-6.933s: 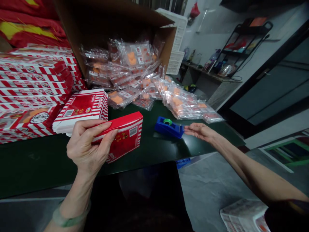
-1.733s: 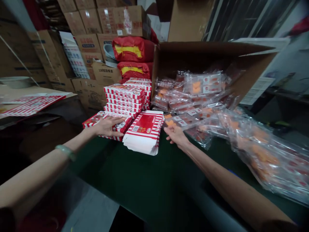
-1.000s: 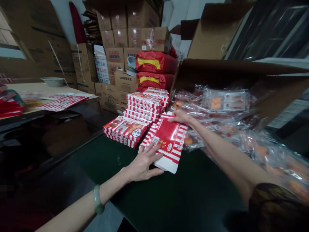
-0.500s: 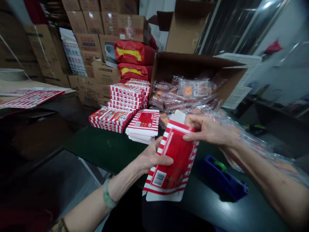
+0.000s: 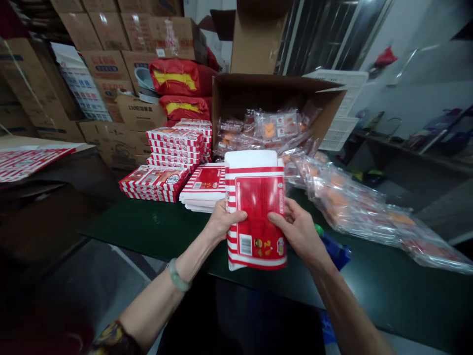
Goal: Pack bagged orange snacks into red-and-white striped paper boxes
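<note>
Both hands hold a flattened red-and-white striped box (image 5: 258,197) upright above the near edge of the green table. My left hand (image 5: 223,220) grips its left side, thumb on the printed front and fingers behind. On the right side, my right hand (image 5: 297,229) pinches it the same way. White flaps stick out at the top, and a barcode shows low on the panel. Just behind it lies a stack of flat boxes (image 5: 203,185), partly covered by the held one. A blue tape dispenser (image 5: 335,252) is half hidden behind my right hand.
Filled striped boxes (image 5: 157,182) are stacked at the left on the green table (image 5: 148,222). An open carton (image 5: 254,91) at the back holds clear packets (image 5: 277,125); more packets (image 5: 351,207) spread along the right. Brown cartons (image 5: 107,69) and red bags (image 5: 181,79) stand behind.
The flat box has turned from tilted to nearly upright and faces me. My right hand has moved from its top edge down to its right side. The view has shifted right.
</note>
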`<state>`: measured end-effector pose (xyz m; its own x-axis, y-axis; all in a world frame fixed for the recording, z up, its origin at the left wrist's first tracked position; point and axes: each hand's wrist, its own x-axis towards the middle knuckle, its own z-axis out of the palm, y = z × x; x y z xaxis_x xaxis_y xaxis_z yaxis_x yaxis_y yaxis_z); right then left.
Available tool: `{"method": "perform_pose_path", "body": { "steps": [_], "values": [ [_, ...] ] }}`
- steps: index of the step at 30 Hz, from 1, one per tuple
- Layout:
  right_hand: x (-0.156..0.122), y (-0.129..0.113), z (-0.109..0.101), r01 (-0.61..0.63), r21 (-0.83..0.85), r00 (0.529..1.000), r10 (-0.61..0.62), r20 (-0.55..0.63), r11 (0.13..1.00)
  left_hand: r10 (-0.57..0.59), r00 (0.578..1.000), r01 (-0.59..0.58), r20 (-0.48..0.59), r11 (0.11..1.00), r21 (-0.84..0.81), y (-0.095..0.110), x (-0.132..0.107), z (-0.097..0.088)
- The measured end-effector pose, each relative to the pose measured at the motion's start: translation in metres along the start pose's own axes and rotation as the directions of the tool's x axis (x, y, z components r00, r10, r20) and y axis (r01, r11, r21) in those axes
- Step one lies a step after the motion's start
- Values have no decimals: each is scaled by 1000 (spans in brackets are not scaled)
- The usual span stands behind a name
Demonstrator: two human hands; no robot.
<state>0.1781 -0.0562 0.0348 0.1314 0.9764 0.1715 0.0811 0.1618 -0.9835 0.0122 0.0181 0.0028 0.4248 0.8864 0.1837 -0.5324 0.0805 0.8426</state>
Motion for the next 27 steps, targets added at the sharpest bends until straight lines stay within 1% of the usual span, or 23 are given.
{"method": "perform_pose_path", "body": {
  "steps": [2,4,6,7,8,9,11,13,14,17,20,22,24,25,26,27],
  "values": [
    [-2,9,5,0,53,999,2,-49,999,14,999,-11,-44,998,62,-6,5,-5],
    [-2,18,8,-20,95,995,29,-94,995,-31,998,37,-58,992,119,-12,9,-11],
    [0,30,8,-80,146,988,98,-119,986,-91,996,94,-27,986,137,-20,14,-16],
    [2,38,8,-93,153,983,115,-145,984,-103,995,104,-10,985,141,-24,16,-18],
    [5,47,9,-74,131,975,99,-196,989,-97,995,96,-2,984,149,-28,19,-20],
    [8,56,10,-30,77,963,50,-264,997,-75,997,75,-3,983,168,-32,23,-22],
    [15,74,13,86,-85,912,-112,-395,993,-17,1000,20,-16,972,234,-38,29,-26],
    [19,89,16,173,-206,851,-252,-462,963,33,999,-28,-10,952,305,-42,33,-31],
    [19,94,16,200,-229,832,-289,-474,953,46,999,-47,11,941,336,-43,33,-34],
    [16,94,11,303,-222,814,-373,-445,927,40,994,-80,106,908,411,-41,27,-39],
    [10,80,-1,422,-250,766,-490,-416,872,-17,980,-76,197,886,457,-40,16,-42],
    [6,71,-9,463,-288,747,-544,-381,838,-45,969,-78,241,877,475,-39,9,-43],
    [2,67,-13,483,-369,739,-596,-314,794,-45,959,-105,279,860,499,-39,3,-43],
    [0,67,-15,497,-420,726,-629,-278,759,-18,957,-140,290,846,515,-38,1,-41],
    [-2,68,-15,515,-472,703,-668,-246,716,42,956,-196,292,829,524,-37,-1,-39],
    [-3,68,-15,536,-517,673,-708,-215,667,141,949,-274,280,806,524,-35,-4,-36]
  ]
}}
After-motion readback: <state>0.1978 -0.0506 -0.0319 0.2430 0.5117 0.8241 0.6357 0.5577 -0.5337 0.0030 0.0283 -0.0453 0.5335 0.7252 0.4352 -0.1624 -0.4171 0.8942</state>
